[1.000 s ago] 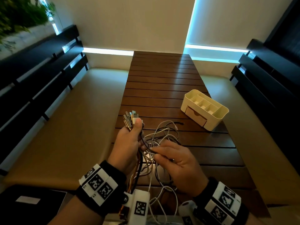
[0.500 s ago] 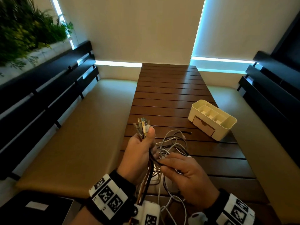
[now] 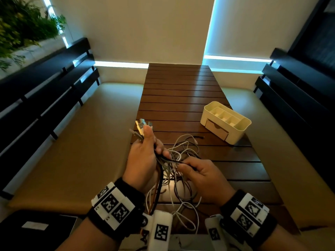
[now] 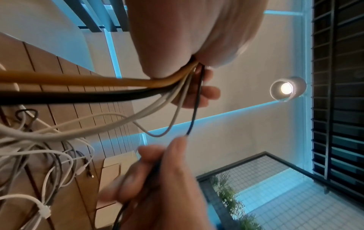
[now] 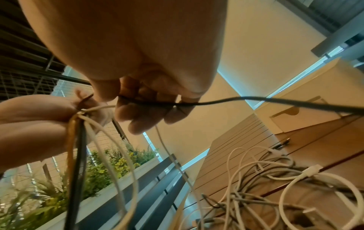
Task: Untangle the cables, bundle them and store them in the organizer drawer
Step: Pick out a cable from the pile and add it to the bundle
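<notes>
My left hand (image 3: 145,156) grips a bunch of cables just below their USB plugs (image 3: 141,125), which stick up past the thumb. Orange, black and white cables (image 4: 118,87) run out under its palm. My right hand (image 3: 197,171) pinches one thin black cable (image 5: 256,99) between thumb and fingers, close to the left hand. A tangle of white and grey cables (image 3: 183,151) lies on the wooden table (image 3: 177,91) under both hands. The cream organizer (image 3: 226,122) stands at the right, its small front drawer (image 3: 216,130) closed.
Padded benches (image 3: 76,142) with dark slatted backs run along both sides of the table. A planter of green plants (image 3: 20,24) sits behind the left bench. A dark flat object (image 3: 36,229) lies at the lower left. Wrist-worn cameras with marker tags sit at the bottom.
My head has tilted up a little, so the hands sit lower in view. The right hand has slid along the black cable, away from the left hand's bunch.
</notes>
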A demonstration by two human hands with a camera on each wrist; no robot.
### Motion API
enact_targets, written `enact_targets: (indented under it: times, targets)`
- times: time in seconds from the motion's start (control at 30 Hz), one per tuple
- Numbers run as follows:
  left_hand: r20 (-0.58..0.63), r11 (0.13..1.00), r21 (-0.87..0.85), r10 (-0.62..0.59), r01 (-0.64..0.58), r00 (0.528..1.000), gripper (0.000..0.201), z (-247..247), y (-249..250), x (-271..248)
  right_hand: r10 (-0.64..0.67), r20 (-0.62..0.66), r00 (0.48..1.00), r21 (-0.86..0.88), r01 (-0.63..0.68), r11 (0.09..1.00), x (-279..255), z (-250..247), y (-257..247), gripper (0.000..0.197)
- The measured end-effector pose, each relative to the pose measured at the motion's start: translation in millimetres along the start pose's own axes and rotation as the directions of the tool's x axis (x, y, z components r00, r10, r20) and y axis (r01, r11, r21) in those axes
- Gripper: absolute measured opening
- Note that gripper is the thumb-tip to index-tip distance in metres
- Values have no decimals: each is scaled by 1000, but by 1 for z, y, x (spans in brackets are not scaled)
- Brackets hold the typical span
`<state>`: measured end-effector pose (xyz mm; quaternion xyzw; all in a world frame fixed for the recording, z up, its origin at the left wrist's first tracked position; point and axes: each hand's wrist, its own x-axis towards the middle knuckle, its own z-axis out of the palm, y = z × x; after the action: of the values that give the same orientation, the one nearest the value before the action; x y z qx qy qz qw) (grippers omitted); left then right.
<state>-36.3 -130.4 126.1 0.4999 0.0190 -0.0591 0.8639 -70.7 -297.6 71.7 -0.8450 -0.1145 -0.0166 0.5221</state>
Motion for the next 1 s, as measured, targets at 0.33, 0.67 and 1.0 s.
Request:
enact_targets:
  times: [0.33,0.67,1.0]
  targets:
    - [133,983,171,46,-69,990,27,-23,24,7,224,-34,974,-99,-226,969,3,-37,13,28]
    - [347,781,600,-58,-174,936,6,7,5,-2,6,-68,998,-66,-11,998,21,-45,-35,19]
    - [282,814,566,-42,-131,958,21,5,12,-3,46,-24,999,46,-44,998,17,-47,-29,29]
